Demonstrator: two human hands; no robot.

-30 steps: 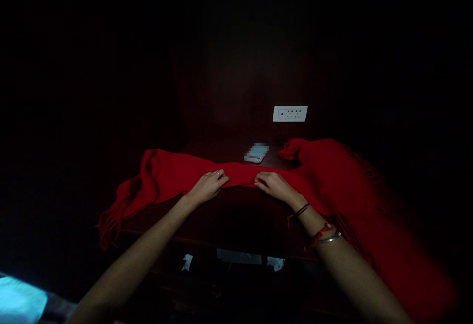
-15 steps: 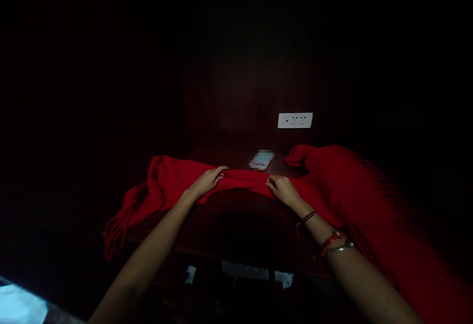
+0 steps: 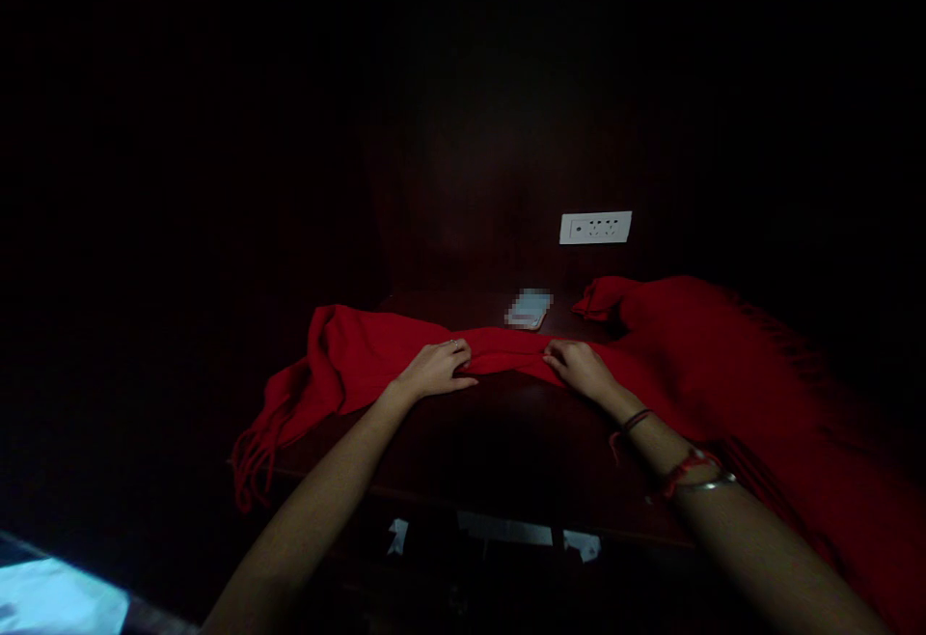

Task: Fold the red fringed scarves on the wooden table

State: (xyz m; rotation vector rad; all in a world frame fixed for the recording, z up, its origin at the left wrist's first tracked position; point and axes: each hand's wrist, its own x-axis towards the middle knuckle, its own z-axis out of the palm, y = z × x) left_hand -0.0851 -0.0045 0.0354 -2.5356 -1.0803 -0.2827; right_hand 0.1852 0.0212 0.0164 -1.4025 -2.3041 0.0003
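A long red scarf with fringed ends stretches across a dark wooden surface. Its middle is gathered into a narrow band between my hands, while the right part spreads wide and hangs toward the lower right. My left hand lies on the band with its fingers curled over the cloth and its thumb along the near edge. A short way to the right, my right hand pinches the same band, fingertips bent into the fabric. Bracelets circle the right wrist.
Behind the scarf lies a phone, its screen blurred. A white power socket is set in the dark back wall. Torn pale paper strips stick to the front below the surface edge. Something bright shows at the lower left.
My left hand has moved from the band's far edge toward its near edge, and its fingers have curled more. The right hand keeps its place on the scarf. The whole view has shifted slightly.
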